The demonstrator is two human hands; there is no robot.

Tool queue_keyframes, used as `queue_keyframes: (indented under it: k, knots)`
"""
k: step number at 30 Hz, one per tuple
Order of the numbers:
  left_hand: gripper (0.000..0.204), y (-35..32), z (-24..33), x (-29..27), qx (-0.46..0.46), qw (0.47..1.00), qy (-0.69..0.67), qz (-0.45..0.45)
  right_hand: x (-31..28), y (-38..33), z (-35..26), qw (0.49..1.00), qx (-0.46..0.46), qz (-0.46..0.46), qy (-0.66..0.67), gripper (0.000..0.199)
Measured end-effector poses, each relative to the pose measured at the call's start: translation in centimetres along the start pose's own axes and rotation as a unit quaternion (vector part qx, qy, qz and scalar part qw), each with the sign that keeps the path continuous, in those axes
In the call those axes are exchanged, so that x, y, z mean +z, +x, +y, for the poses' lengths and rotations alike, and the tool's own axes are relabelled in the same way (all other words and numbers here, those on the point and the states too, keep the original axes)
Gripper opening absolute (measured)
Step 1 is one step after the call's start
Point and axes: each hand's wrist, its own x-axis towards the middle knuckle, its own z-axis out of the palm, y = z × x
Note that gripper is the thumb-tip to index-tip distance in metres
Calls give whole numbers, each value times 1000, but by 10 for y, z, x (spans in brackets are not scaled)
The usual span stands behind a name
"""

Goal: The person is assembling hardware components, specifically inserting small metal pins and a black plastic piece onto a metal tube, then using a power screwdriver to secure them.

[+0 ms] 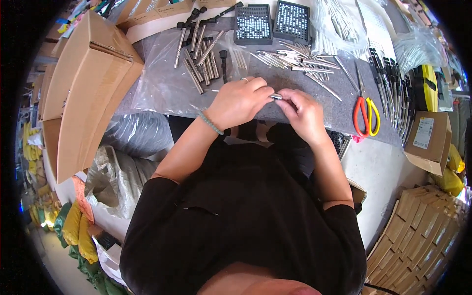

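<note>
The left hand (239, 102) and the right hand (303, 114) meet at the near edge of the table (339, 115), fingers pinched together on a small metal piece (276, 96) held between them, close to the body, likely so both sets of fingertips can steady it. A bead bracelet (210, 123) sits on the left wrist. Just beyond the hands, short metal rods (199, 59) lie on a clear plastic sheet (157, 83), and a looser pile of thin metal pins (295, 59) is spread within easy reach. Two black perforated trays (271, 22) stand at the far edge. Scissors with red and yellow handles (365, 115) lie to the right, beside a row of black tools (393, 93). A large cardboard box (83, 83) stands at the left.
</note>
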Motion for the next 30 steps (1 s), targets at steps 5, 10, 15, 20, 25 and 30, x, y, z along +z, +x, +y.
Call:
queue_keyframes:
  k: [5,10,15,20,25,30]
  knots:
    - [14,5,-2,7,-10,1000,-15,-11,0,4,8,991,-78,19,-111,18]
    - [14,7,-14,21,-6,999,-29,-14,0,9,11,986,-73,2,-149,18]
    - [20,8,-15,24,-19,999,-25,-28,0,14,16,985,-67,-7,-156,22]
    - [18,7,-18,30,-32,999,-28,-12,-2,20,17,992,-32,1,-122,21]
    - [13,5,-19,35,-46,997,-57,14,3,47,23,998,-37,26,-53,16]
    - [15,5,-18,33,-47,997,-53,9,25,100,4,959,-71,-91,-260,11]
